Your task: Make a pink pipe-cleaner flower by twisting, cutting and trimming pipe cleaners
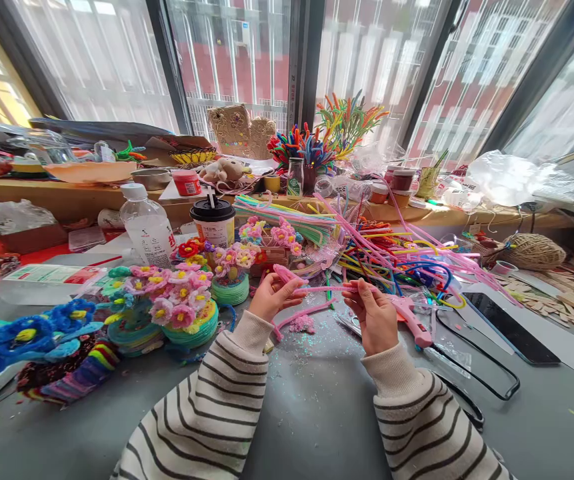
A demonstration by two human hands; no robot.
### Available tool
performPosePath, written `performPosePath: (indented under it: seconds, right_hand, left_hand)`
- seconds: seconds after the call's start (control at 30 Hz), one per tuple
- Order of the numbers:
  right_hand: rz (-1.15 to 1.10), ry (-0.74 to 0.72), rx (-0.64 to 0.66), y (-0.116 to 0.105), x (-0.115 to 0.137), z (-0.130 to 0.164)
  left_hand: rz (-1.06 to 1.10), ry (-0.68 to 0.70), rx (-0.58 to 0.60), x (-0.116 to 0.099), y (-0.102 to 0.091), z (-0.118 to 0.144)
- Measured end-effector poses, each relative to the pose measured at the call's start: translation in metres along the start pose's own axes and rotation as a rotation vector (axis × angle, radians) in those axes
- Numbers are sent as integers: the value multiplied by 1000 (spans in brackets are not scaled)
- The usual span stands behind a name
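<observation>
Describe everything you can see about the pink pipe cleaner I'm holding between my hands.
The fuzzy pink pipe cleaner is a thin, soft-looking chenille stem stretched roughly level between both hands above the grey table. The left hand pinches one end, where the stem bends and a loose tail curves down toward the table. The right hand grips the other end with its fingers.

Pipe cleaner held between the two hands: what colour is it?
Pink: the pipe cleaner runs between the left hand and right hand, clearest in the head view.
</observation>
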State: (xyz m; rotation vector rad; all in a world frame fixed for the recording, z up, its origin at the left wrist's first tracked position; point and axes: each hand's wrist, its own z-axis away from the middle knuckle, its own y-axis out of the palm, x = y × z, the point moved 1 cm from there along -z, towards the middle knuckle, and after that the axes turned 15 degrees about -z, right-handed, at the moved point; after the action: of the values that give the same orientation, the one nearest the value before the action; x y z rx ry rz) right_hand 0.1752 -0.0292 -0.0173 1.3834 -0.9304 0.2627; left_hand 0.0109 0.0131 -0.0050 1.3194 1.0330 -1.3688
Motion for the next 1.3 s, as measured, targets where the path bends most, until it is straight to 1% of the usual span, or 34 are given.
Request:
performPosePath:
  seconds: [0.13,0.2,0.37,0.5,0.7,0.87,1.03,1.17,1.3]
  right_hand:
    - [-4,23,6,-1,-1,0]
    - [3,35,12,-1,-2,0]
    - [-8,68,71,3,-1,1]
    - [0,99,100,4,-1,2]
    - [46,87,33,-2,-5,0]
    - [91,54,12,-4,-7,-1]
    - [57,68,-3,-5,-6,-1]
    - [14,77,-25,-6,-5,-1]
    - [-56,92,-57,-7,-4,-3]
  left_hand:
    - [17,64,9,5,-1,0]
    - [18,75,-2,8,-1,-1]
    - [0,-2,-53,11,-2,-3]
    - [-11,-29,-60,13,-2,-3]
    - [23,-47,-23,9,0,-1]
    - [39,-33,-45,7,0,0]
    - [-8,55,-24,9,-1,-1]
    - [-85,86,-9,10,1,0]
    - [-139,89,56,6,4,4]
